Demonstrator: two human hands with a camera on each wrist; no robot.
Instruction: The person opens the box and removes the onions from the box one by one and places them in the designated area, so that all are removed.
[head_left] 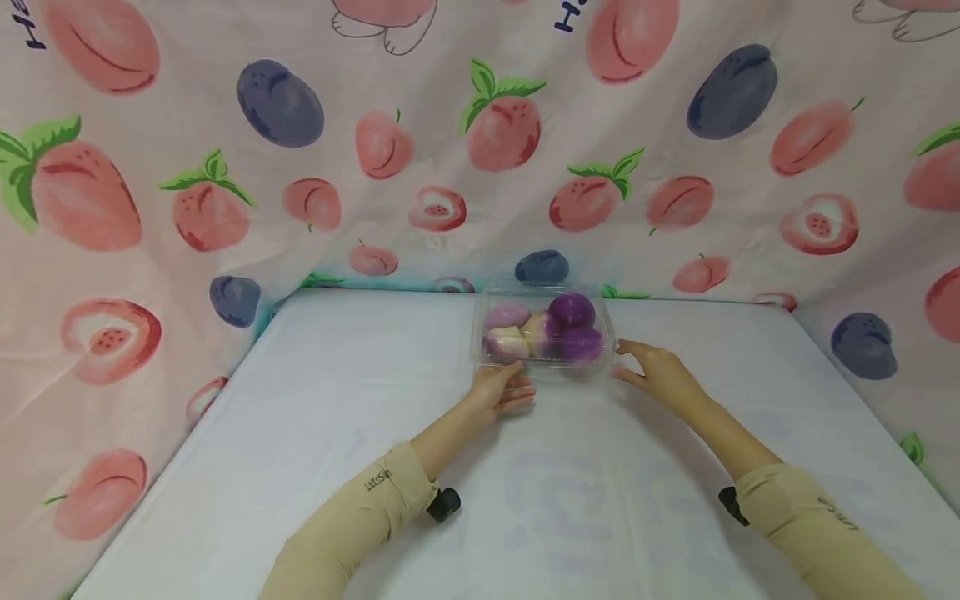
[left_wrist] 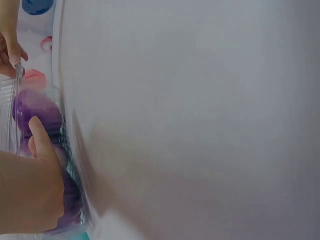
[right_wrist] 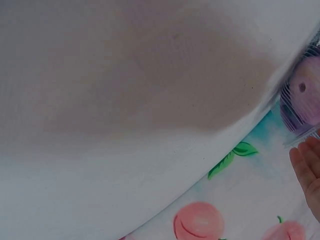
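A clear plastic box (head_left: 543,362) stands at the far edge of the table, its lid down over several rounded pieces. Deep purple pieces (head_left: 572,311) lie on the right, and cream and pale purple ones (head_left: 507,342) on the left. My left hand (head_left: 498,390) touches the box's front left edge with its fingers loosely straight. In the left wrist view, its thumb (left_wrist: 44,140) lies along the box wall. At the right end, my right hand (head_left: 663,375) pinches the rim between thumb and fingers. The right wrist view catches only its fingers (right_wrist: 307,162) beside the box.
A white cloth covers the table (head_left: 360,367). Behind and at both sides hangs a pink curtain (head_left: 450,100) printed with fruit, close behind the box. Black straps with small devices (head_left: 444,505) sit at both wrists, near the beige sleeves (head_left: 360,508).
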